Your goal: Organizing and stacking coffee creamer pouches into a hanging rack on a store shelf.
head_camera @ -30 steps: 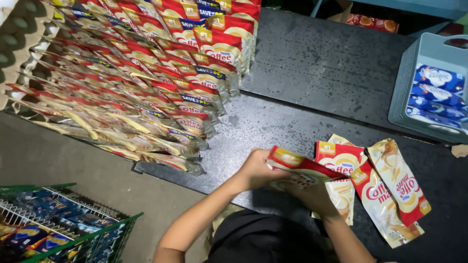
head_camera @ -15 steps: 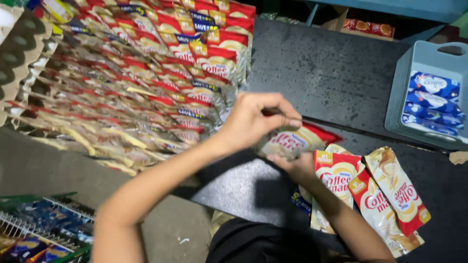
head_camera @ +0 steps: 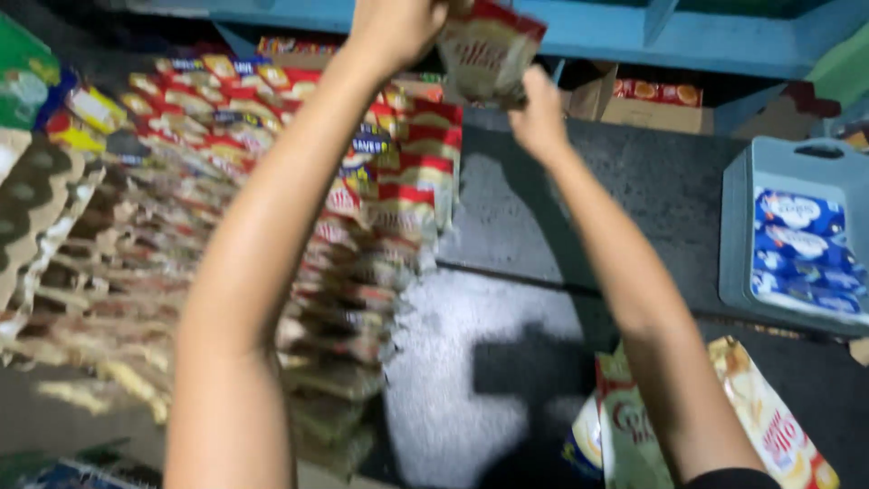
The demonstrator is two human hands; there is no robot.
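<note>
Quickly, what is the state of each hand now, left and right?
Left hand: closed, gripping the red and cream sachet packet by its left edge.
Right hand: touching the packet's lower edge; a firm grip cannot be told.

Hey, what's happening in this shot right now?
A person has both arms raised over a dark counter. The left hand and right hand hold a red and cream sachet pack up high. Rows of similar packs lie to the left, more packs below, and a grey bin of blue packets sits right.
</note>
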